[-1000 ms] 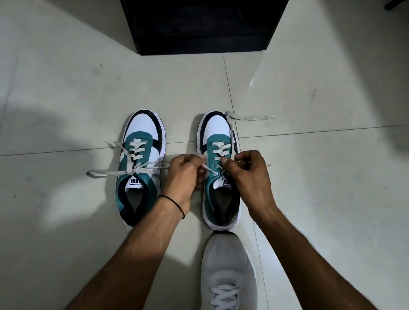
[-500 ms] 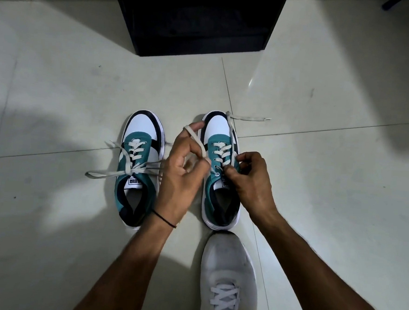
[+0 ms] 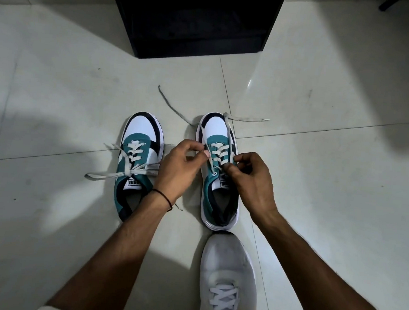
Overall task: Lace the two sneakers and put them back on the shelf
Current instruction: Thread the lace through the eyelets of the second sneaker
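On pale floor tiles point(image 3: 316, 199), both hands pinch the lace point(image 3: 212, 164) of the right sneaker point(image 3: 218, 170), toe at twelve o'clock: left hand point(image 3: 178, 170), right hand point(image 3: 252, 180)

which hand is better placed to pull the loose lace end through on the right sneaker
Left. The left hand already pinches the lace strand rising from the eyelet of the right sneaker. The right hand sits at the opposite eyelets, seemingly steadying the shoe.
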